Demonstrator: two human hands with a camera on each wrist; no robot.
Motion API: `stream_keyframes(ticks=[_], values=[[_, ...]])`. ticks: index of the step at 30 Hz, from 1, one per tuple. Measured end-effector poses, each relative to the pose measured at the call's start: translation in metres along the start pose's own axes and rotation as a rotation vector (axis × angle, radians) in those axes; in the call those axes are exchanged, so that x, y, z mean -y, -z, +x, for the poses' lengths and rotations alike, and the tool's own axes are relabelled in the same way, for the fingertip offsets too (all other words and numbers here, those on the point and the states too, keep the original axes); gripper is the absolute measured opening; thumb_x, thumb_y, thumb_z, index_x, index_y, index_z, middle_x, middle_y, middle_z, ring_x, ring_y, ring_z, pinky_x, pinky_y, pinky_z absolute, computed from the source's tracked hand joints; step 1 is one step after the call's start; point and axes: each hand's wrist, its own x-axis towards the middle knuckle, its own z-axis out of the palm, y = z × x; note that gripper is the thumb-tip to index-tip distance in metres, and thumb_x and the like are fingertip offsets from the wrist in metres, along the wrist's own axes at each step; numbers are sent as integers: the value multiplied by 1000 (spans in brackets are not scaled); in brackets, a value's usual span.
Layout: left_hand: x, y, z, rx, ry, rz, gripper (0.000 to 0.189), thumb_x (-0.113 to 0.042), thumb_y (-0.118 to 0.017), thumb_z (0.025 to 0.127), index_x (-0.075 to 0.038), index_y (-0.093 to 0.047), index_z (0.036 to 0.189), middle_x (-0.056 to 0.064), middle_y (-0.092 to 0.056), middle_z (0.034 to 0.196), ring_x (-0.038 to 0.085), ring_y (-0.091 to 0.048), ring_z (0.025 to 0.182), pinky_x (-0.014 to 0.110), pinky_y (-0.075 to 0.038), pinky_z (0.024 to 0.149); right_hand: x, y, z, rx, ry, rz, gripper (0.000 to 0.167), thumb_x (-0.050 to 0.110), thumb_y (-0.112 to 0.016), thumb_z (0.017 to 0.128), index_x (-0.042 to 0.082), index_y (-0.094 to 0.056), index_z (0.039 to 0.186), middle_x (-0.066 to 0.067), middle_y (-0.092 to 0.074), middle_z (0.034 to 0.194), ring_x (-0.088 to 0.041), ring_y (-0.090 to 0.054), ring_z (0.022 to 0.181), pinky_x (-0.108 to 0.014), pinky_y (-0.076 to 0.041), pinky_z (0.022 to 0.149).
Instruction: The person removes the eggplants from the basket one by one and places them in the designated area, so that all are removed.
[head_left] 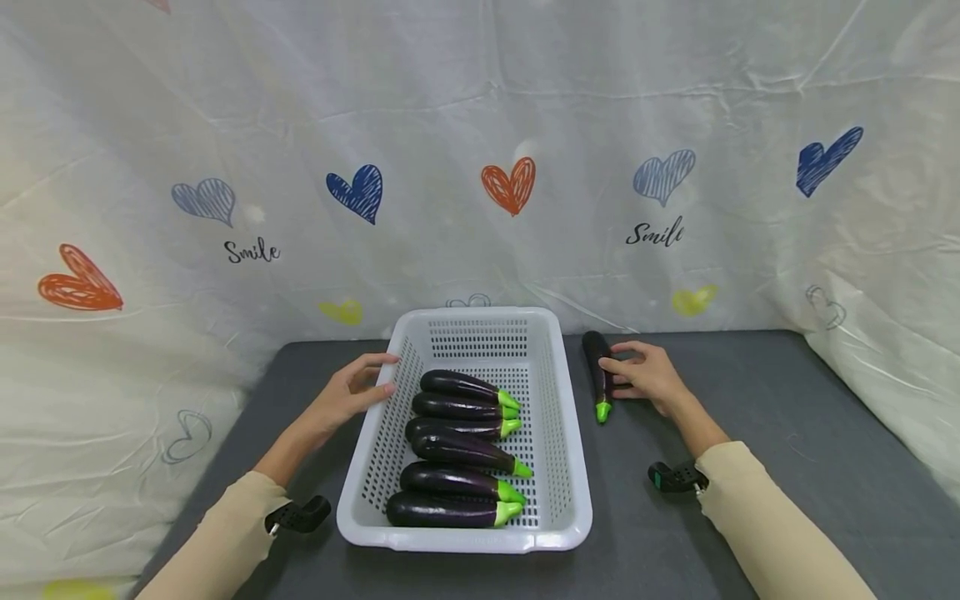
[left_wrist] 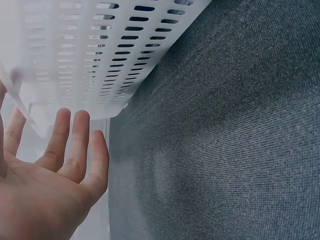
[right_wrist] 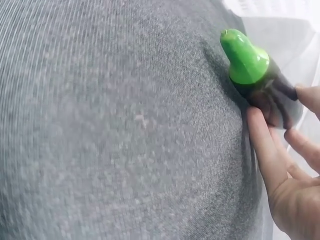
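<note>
Sleeves (head_left: 217, 533) flank the basket (head_left: 480, 337); the left hand (head_left: 345, 398) rests relaxed fingers against its rim (head_left: 363, 458), perhaps steadying it. The right hand (head_left: 651, 377) pinches the lone eggplant (head_left: 597, 375) beside it on the desk (head_left: 810, 417), likely for control.

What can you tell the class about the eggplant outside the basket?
The eggplant is long, smooth and glossy, purple-black, with a bright green cap tapering to a blunt stem. It looks whole. It appears to lie on the grey tabletop, right of the white basket and apart from it, cap end toward the person. The right hand holds its body between thumb and fingers.
</note>
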Motion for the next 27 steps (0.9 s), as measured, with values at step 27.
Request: stream_keyframes(ticks=[27], values=[[3,0,2,-8,9,5,51,-14,-66,101,-14,-48,148,25,-49,140,37,-64,106,47,-56,80,-2,10,-6,11,11,-61,66,24,-73,98,-11,-42,145,-32,-57,126,-41,-64,108,-44,-59,75]])
